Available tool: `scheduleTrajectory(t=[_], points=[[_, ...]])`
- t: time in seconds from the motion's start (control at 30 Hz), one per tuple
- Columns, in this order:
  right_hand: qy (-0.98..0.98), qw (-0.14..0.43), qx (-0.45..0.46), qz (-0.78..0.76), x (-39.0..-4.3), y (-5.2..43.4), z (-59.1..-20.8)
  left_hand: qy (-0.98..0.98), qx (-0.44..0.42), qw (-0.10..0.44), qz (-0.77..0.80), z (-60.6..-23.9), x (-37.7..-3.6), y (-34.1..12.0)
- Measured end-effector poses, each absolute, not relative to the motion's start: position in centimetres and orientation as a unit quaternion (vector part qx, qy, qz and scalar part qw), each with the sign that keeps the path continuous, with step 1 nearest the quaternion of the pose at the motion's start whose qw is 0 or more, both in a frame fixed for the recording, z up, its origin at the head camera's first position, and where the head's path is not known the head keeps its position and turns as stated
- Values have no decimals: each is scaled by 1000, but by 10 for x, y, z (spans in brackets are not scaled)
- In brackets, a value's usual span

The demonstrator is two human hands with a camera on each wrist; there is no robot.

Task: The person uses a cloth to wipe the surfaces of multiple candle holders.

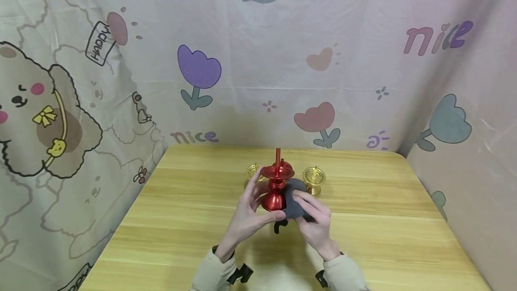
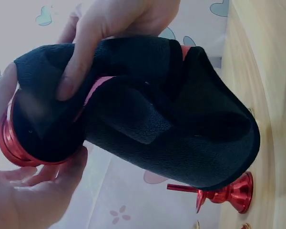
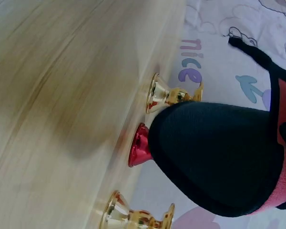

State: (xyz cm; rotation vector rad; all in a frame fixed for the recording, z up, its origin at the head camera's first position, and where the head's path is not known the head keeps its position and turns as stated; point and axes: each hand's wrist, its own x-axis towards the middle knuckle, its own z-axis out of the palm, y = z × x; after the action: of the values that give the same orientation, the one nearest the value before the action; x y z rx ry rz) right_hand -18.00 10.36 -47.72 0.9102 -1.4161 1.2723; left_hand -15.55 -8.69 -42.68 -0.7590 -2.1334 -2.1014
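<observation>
While a printed curtain point(image 1: 258, 57) of tulips, hearts and a cartoon dog hangs behind, a person seated at a wooden tabletop point(image 1: 181, 219) holds a red metal candlestick point(image 1: 276, 183) above the surface with both hands. The left hand point(image 1: 248, 212) cradles the flared red base, fingers curled up around the stem and thumb underneath, so that the grip is closed on the candlestick. The right hand point(image 1: 313, 219) pinches a black cloth point(image 1: 295, 203) against the candlestick's base and side, its grip closed on the fabric. From the left wrist view, the black cloth point(image 2: 148, 114) wraps over most of the held piece, with the red rim of the base point(image 2: 12, 143) showing at the left edge, and a finger of the right hand point(image 2: 74, 71) pressing down on the fabric. A strip of pink-red lining shows on the cloth in both wrist views.

Just behind the hands, three more pieces stand upright on the tabletop: a gold candlestick point(image 1: 314, 179) to the right, a second gold candlestick point(image 1: 253, 172) to the left, and a second red candlestick point(image 2: 229, 192) between them, largely hidden in the head view. Beige sleeves point(image 1: 210, 273) cover both forearms.
</observation>
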Motion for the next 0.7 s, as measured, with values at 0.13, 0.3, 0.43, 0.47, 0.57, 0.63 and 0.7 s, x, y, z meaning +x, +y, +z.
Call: scheduleTrajectory(t=[0.13,0.3,0.43,0.47,0.57,0.63,0.7], points=[[-577,503,388,514,-179,102,-478,-676,-255,30,-690,-427,-156,-90],[-589,445,353,574,-176,103,-476,-660,-266,28,-702,-430,-157,-93],[-590,435,343,587,-176,105,-476,-673,-274,26,-687,-431,-157,-92],[-591,443,346,579,-176,105,-476,-676,-277,28,-683,-430,-157,-92],[-592,478,362,538,-177,106,-475,-679,-276,31,-680,-429,-156,-91],[-592,499,373,511,-178,105,-474,-680,-271,35,-680,-427,-155,-91],[-590,517,381,489,-177,104,-473,-682,-263,37,-681,-425,-155,-91]])
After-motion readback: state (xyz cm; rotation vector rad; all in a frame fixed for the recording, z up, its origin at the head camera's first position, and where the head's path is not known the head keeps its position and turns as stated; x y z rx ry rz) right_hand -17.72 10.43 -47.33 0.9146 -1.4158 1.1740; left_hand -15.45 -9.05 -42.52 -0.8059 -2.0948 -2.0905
